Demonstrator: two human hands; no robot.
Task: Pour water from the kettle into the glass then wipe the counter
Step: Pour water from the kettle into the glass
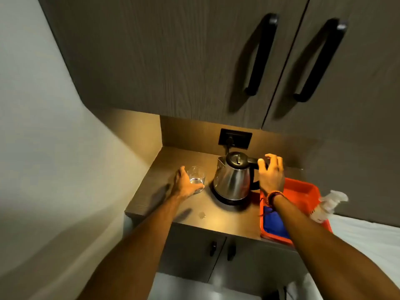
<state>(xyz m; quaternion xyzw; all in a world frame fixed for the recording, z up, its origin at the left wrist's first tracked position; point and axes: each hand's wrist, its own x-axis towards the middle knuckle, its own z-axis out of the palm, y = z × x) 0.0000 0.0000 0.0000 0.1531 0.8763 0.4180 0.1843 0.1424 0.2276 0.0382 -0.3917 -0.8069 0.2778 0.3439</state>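
1. Fingers (273, 160) of the right hand (270, 176) are spread and loosely curled at the top of the kettle's black handle (255, 162); the thumb touches the handle, the rest arch over it, so I read this as a loose hold not yet clenched, or one just being let go. I cannot tell which.
2. Fingers of the left hand (187, 182) wrap the near side of the glass (196, 178), grasping it where it stands on the counter (179, 156).
3. Just to the left of the right fingers sits the kettle (232, 179), upright on its black base, lid shut, spout turned toward the glass. A cord runs from behind it up to the wall socket (235, 138).
4. The glass stands between the left fingers and the kettle, close to it but apart. It seems to hold a little water at the bottom; how much is hard to judge.
5. Below the right wrist lies an orange tray (307, 189) with a blue cloth (273, 221) in it, and a blurred spray bottle (324, 204) at its right edge.
6. My judgement: the pouring step is in hand, at its start or its end.
7. If pouring remains, the right fingers must close firmly, lift the kettle off its base and tip the spout over the steadied glass. Otherwise the cloth is next, for wiping; a small wet spot (202, 215) shows near the front edge.
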